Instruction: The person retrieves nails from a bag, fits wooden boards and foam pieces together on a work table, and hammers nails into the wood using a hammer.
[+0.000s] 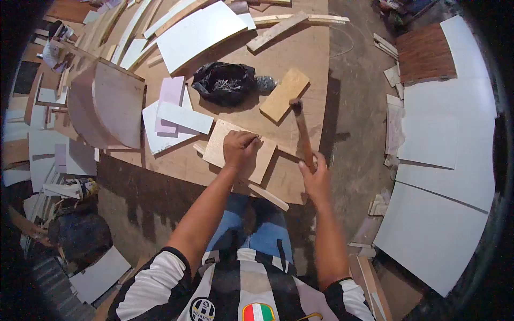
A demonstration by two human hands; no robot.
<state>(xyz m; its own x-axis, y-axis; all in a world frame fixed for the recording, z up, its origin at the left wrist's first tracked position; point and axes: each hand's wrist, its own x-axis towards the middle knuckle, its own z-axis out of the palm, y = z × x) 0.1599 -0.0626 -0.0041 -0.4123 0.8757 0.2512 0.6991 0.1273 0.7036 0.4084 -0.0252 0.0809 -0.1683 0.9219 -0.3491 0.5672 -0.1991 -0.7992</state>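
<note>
My right hand [316, 179] is wrapped round the wooden handle of a hammer [304, 128], whose dark head points away from me over the table's right side. My left hand [239, 150] rests on a square wooden board [263, 163], with thumb and fingers pinched on a small dark thing that looks like a nail. Wooden strips [267, 196] lie under the board and stick out past it. Just beyond sits a black plastic bag [222, 83] holding many small grey pieces, apparently nails. A yellowish wooden block [285, 95] lies near the hammer head.
White and pale pink panels [184, 116] overlap left of the board. A curved wooden piece [115, 109] stands at the table's left edge. Farther back are a large white panel [201, 35] and several wood strips [278, 32]. More white panels [433, 214] are on the right.
</note>
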